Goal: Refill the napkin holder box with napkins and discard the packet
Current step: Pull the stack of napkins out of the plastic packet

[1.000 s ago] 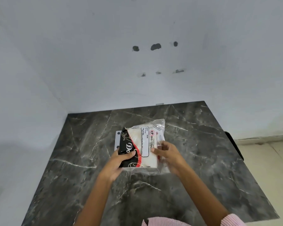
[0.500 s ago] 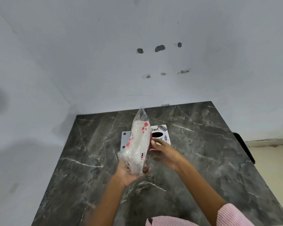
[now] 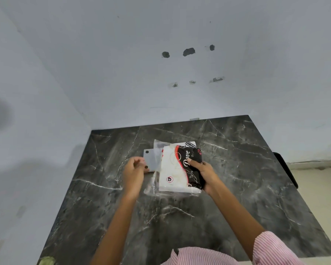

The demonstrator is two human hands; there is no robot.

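**Opening the napkin packet over the holder box**

A dark marbled worktop (image 3: 237,188) fills the lower half of the view, set against a pale wall (image 3: 122,64) with a few small holes. Near the middle of the worktop lies the napkin holder box (image 3: 150,159), a flat light-coloured box mostly covered by what the hands hold above it.

The napkin packet (image 3: 177,169), clear plastic with a black, red and white print, is held just over the box. The right hand (image 3: 203,173) has its fingers clenched around the packet's printed side, thumb on top. The left hand (image 3: 134,171) has its fingers pinched together at the loose clear edge of the plastic; whether they truly grip the film or only touch it cannot be told.

The packet looks unopened, so the step in hand is likely tearing it. To do that well, the right hand should hold the napkin stack firmly without crushing it, while the left takes a good pinch of the slack film at the seam and pulls away sideways, keeping the opening above the worktop so no napkins spill to the floor.
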